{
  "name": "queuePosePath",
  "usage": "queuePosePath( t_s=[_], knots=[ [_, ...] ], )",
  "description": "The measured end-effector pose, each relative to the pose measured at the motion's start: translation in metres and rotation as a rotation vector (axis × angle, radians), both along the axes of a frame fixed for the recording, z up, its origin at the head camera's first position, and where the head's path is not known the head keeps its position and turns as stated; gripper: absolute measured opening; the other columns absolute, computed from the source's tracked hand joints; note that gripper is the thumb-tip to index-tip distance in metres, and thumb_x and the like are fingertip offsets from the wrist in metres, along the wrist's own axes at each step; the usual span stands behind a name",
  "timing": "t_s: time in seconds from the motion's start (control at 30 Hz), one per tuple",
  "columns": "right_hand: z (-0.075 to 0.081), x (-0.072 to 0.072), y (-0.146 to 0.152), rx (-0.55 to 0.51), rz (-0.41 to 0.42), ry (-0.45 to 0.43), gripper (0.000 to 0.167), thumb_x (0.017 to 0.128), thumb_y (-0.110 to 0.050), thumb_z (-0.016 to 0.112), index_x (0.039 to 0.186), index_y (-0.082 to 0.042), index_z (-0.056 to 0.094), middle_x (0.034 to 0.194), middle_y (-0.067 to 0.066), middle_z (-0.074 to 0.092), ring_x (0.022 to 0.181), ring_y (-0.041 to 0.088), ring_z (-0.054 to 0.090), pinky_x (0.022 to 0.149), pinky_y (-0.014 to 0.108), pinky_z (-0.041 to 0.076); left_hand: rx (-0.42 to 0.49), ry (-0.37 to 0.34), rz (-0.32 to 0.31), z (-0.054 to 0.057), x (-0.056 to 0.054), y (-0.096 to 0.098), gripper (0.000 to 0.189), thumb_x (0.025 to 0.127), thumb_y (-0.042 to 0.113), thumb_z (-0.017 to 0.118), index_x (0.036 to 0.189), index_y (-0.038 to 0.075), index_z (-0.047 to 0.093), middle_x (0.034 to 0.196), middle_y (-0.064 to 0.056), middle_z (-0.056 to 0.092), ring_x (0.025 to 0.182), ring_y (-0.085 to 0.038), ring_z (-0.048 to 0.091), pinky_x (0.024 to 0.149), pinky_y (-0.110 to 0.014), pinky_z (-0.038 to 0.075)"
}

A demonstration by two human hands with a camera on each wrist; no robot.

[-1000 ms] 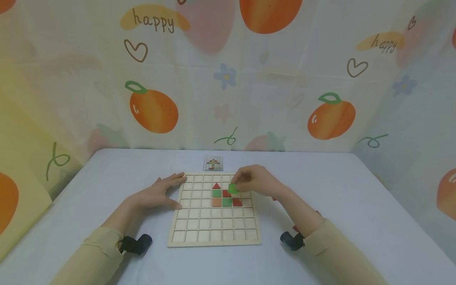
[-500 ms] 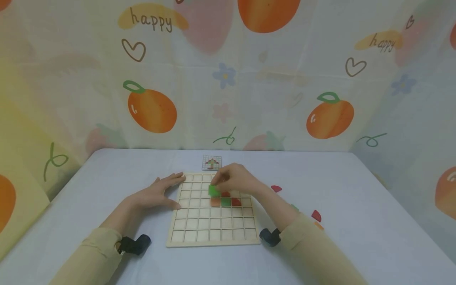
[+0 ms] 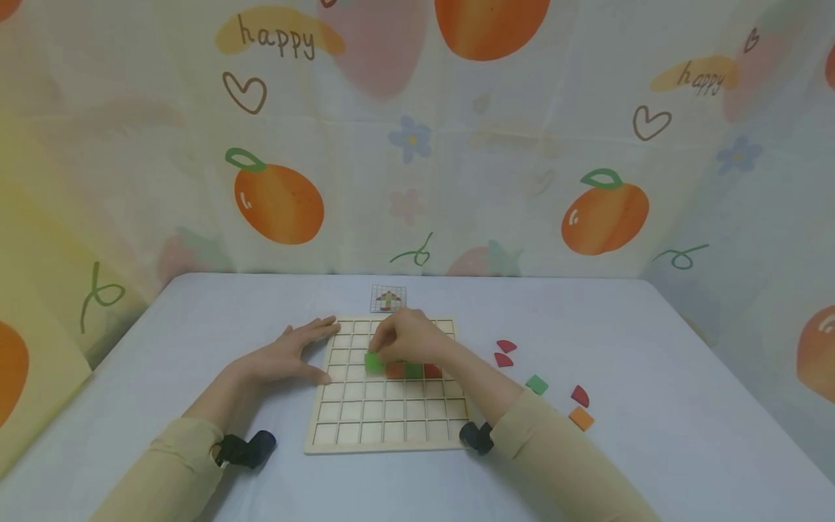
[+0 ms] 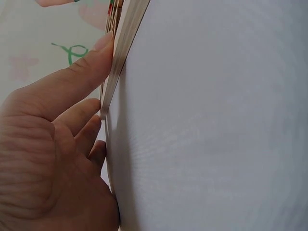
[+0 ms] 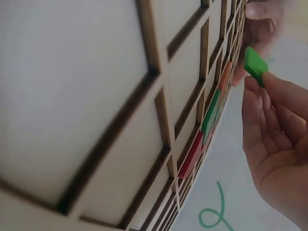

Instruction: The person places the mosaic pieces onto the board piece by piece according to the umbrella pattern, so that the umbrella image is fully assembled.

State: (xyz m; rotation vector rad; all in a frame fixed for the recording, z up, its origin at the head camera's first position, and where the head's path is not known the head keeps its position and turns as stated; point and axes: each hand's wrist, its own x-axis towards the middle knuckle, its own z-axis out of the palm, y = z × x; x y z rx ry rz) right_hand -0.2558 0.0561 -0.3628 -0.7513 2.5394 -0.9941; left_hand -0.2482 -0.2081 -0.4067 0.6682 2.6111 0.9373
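Between its thumb and fingers my right hand pinches a light green square tile, held over the wooden grid board. In the head view that green tile sits just left of an orange tile set in the board. Beside the orange one lie a darker green tile and a red piece in the same row. My right hand hides the cells behind them. My left hand rests at the board's left edge, fingers spread, with thumb and fingertips touching the rim.
A small pattern card lies behind the board. To the right, on the white table, are several loose pieces: red quarter-rounds, a green square and an orange square. A patterned curtain hangs behind.
My right hand has carried the green tile leftward across the board, from the right-hand columns to left of the orange tile. The left hand stays on the board's edge.
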Motion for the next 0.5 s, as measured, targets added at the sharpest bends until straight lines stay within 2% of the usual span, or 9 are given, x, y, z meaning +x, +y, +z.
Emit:
queuePosePath(
  t_s=[0.23, 0.5],
  knots=[
    [-0.0028, -0.0005, -0.0024, 0.066, 0.021, 0.034, 0.009, 0.083, -0.008, 0.073, 0.088, -0.015, 0.077, 0.082, -0.002, 0.075, 0.072, 0.005, 0.061, 0.066, 0.018, 0.050, -0.002, 0.002, 0.002, -0.0004, -0.0001, -0.0008, 0.096, 0.076, 0.036, 0.080, 0.154, 0.005, 0.032, 0.166, -0.020, 0.015, 0.153, -0.046, 0.007, 0.118, -0.072, -0.009],
    [-0.0049, 0.0013, -0.0012, 0.089, 0.043, 0.041, 0.007, 0.083, -0.008, 0.074, 0.086, -0.014, 0.077, 0.082, -0.001, 0.076, 0.071, 0.005, 0.062, 0.067, 0.018, 0.050, 0.007, -0.001, 0.008, -0.0003, 0.0006, -0.0003, 0.096, 0.076, 0.034, 0.080, 0.154, 0.005, 0.032, 0.166, -0.019, 0.016, 0.154, -0.045, 0.007, 0.118, -0.071, -0.010]
  ],
)
